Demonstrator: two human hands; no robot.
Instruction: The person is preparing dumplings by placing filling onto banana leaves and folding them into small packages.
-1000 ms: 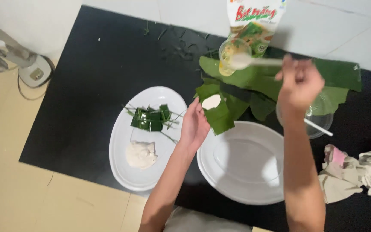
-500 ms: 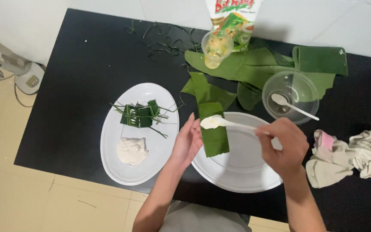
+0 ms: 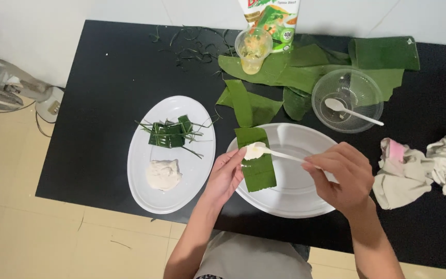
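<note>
My left hand (image 3: 224, 175) holds the left edge of a green banana-leaf strip (image 3: 256, 164) lying over the rim of an empty white oval plate (image 3: 295, 194). My right hand (image 3: 343, 176) grips a white plastic spoon (image 3: 280, 154) whose bowl rests on a dab of white paste on the leaf's upper part. To the left stands a second white oval plate (image 3: 202, 155) with a folded, tied leaf parcel (image 3: 169, 134) and a lump of white dough (image 3: 163, 174).
Loose banana leaves (image 3: 285, 75) lie at the back of the black table (image 3: 99, 98). A clear plastic bowl (image 3: 348, 93) holds another white spoon. A clear cup (image 3: 254, 49) and a packet stand behind. Crumpled cloths (image 3: 429, 165) lie right. A fan base (image 3: 11, 88) sits on the floor.
My right hand came down from near the bowl at the back with the spoon. It now lays paste on the leaf strip, which my left hand has brought over the empty plate.
</note>
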